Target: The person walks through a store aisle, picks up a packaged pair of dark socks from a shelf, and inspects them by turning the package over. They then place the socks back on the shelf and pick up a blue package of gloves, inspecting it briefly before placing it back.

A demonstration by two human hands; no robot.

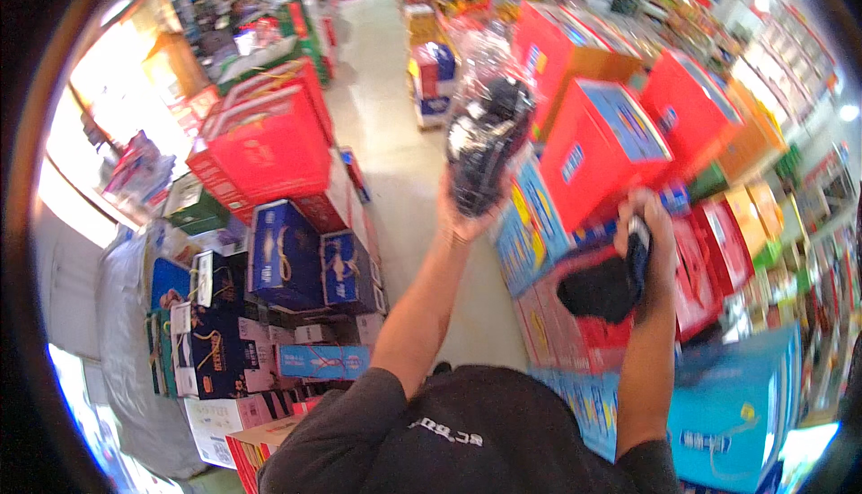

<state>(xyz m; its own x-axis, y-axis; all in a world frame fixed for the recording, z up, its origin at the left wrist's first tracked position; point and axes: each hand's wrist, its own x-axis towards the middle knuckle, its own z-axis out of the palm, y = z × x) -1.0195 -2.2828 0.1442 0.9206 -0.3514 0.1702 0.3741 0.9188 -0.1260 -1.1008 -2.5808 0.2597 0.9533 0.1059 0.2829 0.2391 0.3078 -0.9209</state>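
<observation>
My left hand [469, 216], its arm stretched forward over the aisle, holds a clear plastic bag [481, 130] with dark items inside. What those items are, blur and glare keep me from telling. On the right, my right hand [656, 224] grips a black cloth item [596, 290] that hangs below the fingers, with a dark blue part nearest the palm. It looks like a sock, but I cannot be sure. Just beyond that hand stands a red gift box [582, 164] with a blue-and-yellow top. The two hands are well apart.
Stacked gift boxes line both sides of the tiled aisle floor [377, 76]. To the left are red carton bags [269, 150] and dark blue boxes [283, 258] with cord handles. Light blue cartons [727, 406] stand close on my right. Loaded shelves [801, 83] run beyond.
</observation>
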